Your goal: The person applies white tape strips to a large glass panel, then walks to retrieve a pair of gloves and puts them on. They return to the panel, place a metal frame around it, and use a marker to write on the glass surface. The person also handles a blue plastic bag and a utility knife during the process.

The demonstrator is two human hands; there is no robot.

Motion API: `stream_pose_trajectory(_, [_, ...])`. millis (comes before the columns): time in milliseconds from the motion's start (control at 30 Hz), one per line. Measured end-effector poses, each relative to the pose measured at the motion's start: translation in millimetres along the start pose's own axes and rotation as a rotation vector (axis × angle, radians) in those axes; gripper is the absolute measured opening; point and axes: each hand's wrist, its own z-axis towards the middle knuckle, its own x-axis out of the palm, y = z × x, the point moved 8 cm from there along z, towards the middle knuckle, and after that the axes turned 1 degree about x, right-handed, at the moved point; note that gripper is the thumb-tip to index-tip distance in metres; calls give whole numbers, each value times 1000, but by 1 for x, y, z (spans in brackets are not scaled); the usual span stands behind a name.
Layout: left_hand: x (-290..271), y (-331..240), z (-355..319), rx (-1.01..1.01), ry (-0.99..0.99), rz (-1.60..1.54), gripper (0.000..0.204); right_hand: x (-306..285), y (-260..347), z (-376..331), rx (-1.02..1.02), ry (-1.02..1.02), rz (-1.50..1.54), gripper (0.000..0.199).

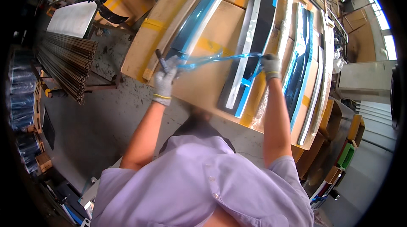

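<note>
1. Here, in the head view, the left hand (pixel 165 81), in a grey knit glove, is closed around one end of a strip of blue film (pixel 220 59) and also grips a dark marker-like tool (pixel 161 60) that stands up out of the fist.
2. The right hand (pixel 270 67), gloved alike, pinches the other end of the film with its fingers (pixel 266 59) curled shut.
3. The film hangs stretched between both hands, just above a long black panel (pixel 250 45) that lies on a cardboard-covered bench (pixel 199 87). One end appears attached to the panel's blue edge.
4. Handling judgement: the film looks thin, light and limp, probably stretchy and easy to tear; it carries no load. Grip it close to the peel line, with the pull low along the panel.
5. Handling judgement: the panel looks stiff, long and scratch-prone; support it along its length, by the edges.
6. Similar panels (pixel 302 53) lie beside it to the right; a bundle of thin metal rods (pixel 68 62) lies well apart on the left.
</note>
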Motion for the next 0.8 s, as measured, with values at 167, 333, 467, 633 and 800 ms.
stream_pose_trajectory(167, [-27,8,2,-33,-156,86,38,-114,-102,7,553,-277,986,6])
stream_pose_trajectory(333, [-7,31,-9,-128,-154,188,35,-114,-4,-37,48,-233,545,14])
stream_pose_trajectory(467, [16,33,-25,-101,-38,191,33,-45,88,-87,-206,525,-433,44])
stream_pose_trajectory(633, [-15,22,-27,-86,-55,200,31,-173,172,-80,-242,-490,-500,9])
stream_pose_trajectory(800, [-81,25,-13,-120,-171,132,30,-80,246,-99,-585,-448,-300,15])
